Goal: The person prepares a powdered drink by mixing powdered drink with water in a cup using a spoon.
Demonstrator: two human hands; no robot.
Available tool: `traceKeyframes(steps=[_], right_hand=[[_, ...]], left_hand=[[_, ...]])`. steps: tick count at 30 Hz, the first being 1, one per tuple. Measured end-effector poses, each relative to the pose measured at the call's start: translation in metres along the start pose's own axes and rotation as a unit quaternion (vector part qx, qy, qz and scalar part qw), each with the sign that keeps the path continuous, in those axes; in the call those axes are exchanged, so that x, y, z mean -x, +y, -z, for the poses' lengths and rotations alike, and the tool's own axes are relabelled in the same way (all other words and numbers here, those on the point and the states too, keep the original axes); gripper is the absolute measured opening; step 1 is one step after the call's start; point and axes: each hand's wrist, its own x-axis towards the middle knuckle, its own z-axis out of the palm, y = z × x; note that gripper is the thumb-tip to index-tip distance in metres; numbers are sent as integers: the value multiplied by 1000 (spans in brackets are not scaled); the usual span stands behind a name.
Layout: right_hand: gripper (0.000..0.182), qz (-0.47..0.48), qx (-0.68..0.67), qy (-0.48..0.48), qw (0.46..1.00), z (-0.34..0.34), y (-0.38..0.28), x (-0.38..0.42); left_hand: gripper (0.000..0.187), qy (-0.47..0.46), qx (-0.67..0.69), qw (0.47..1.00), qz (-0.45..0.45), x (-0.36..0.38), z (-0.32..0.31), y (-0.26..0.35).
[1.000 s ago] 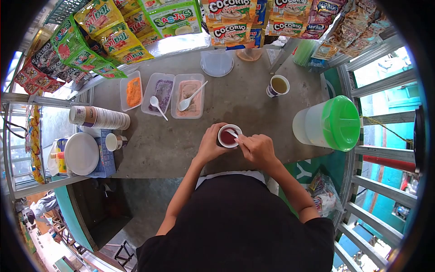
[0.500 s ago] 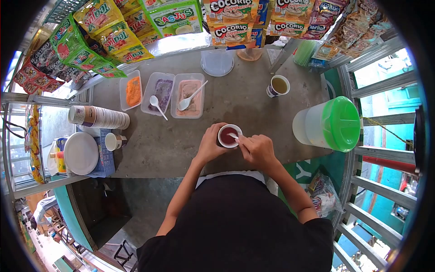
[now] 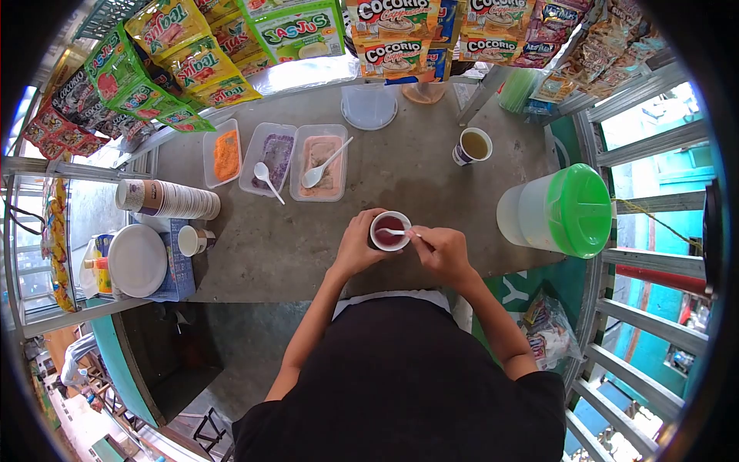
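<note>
My left hand [image 3: 358, 245] is wrapped around the side of a paper cup [image 3: 391, 248] that holds a dark red drink. Between the fingertips of my right hand [image 3: 443, 252] is the handle of a small white plastic spoon [image 3: 394, 231], its bowl dipping into the red liquid. Farther back to the right, another paper cup [image 3: 472, 147] holds a yellowish-brown drink. Beyond my left hand lie a clear tub of pink powder [image 3: 322, 181] with a white spoon [image 3: 314, 176], and a tub of purple powder [image 3: 275, 158] with a second spoon [image 3: 262, 174].
An orange powder tub [image 3: 226, 156] sits at the back left. On the left are stacked paper cups [image 3: 173, 200], a lone cup [image 3: 192, 241] and a white round lid [image 3: 138, 260]. A green-lidded pitcher [image 3: 577, 210] lies at right. Drink sachets [image 3: 392, 54] hang overhead.
My right hand has shifted slightly right, and the spoon now lies flatter across the cup's mouth. My left hand and the cup stay in place.
</note>
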Motion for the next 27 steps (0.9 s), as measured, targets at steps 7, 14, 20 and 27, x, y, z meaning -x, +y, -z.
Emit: traceKeyframes(steps=[7, 14, 20, 27], right_hand=[[14, -89, -23, 20, 996, -3, 5, 0], [13, -130, -28, 21, 991, -4, 5, 0], [12, -89, 6, 29, 996, -5, 8, 0], [13, -55, 33, 53, 997, -7, 11, 0]], left_hand=[[76, -9, 1, 1000, 7, -1, 1, 1], [77, -9, 3, 1000, 5, -1, 1, 2], [77, -8, 7, 1000, 7, -1, 2, 3], [77, -14, 6, 1000, 1, -1, 2, 1]])
